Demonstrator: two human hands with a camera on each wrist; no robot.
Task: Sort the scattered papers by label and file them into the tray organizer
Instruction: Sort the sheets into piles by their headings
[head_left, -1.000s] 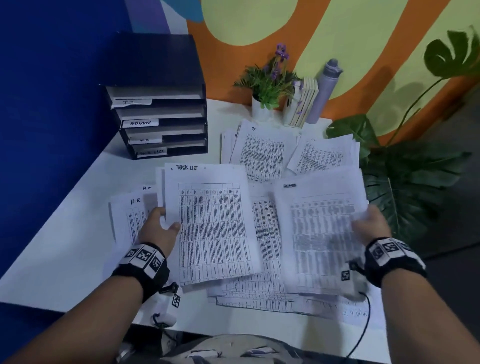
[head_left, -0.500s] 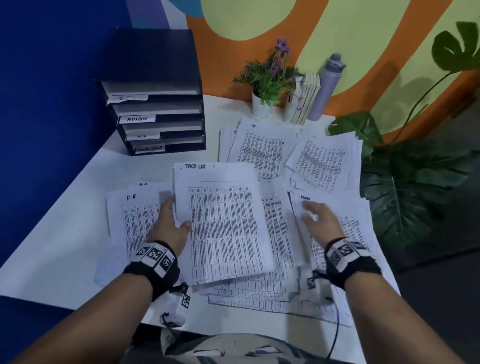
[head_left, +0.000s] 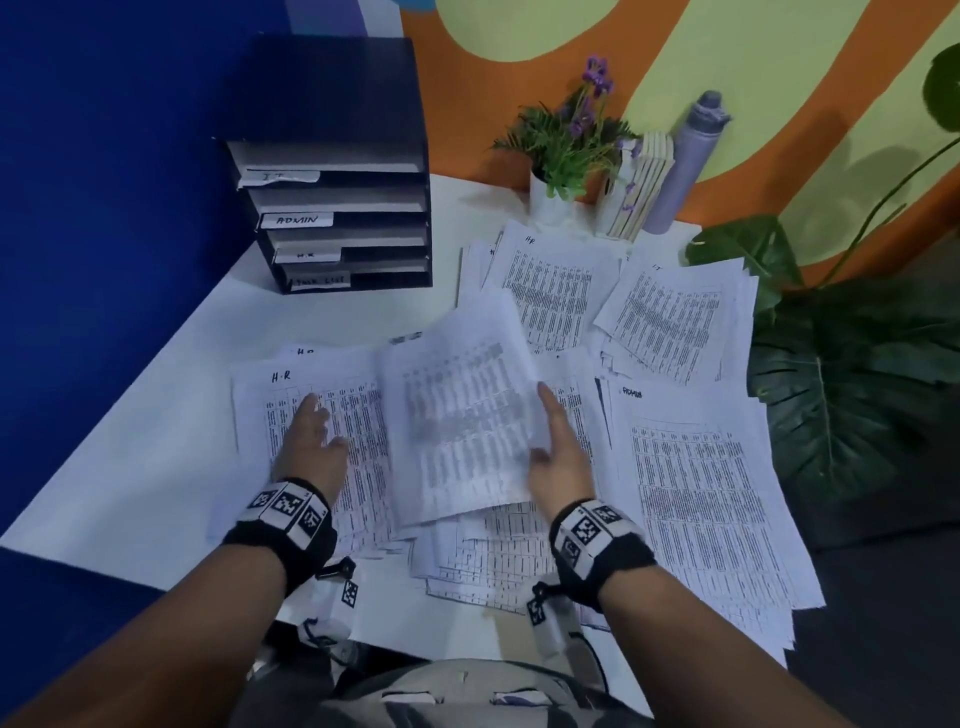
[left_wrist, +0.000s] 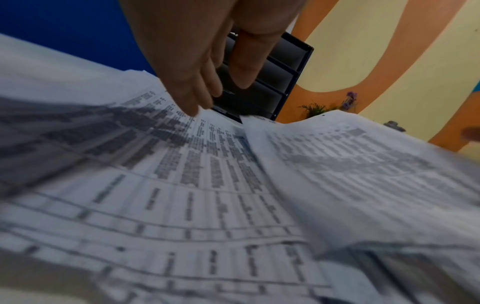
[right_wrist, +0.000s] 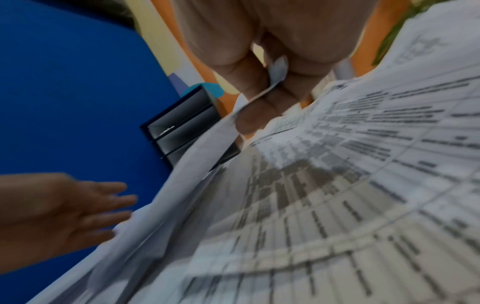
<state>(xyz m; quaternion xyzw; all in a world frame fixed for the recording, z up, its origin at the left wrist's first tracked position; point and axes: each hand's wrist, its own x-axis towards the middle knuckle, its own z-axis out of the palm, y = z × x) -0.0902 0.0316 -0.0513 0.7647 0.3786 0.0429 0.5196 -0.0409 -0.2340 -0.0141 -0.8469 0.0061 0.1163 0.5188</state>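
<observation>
My right hand (head_left: 558, 457) pinches the right edge of a lifted sheaf (head_left: 462, 415) over the bench (head_left: 156, 441) middle. Left hand (head_left: 314, 447) is flat, fingers spread on the H-R pile (head_left: 311, 415). Paper's light, floppy and slides easily, so I'd grip the long edge and support underneath. Tray organizer (head_left: 337, 208) sits far-left with clear bench before it; the right piles overhang the edge.

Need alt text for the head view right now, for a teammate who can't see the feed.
Right hand lifts a blurred sheet by its edge over a white table strewn with printed papers; the left hand lies open on the H-R pile. A black tray organizer labelled IT, ADMIN and HR stands at the back left.
</observation>
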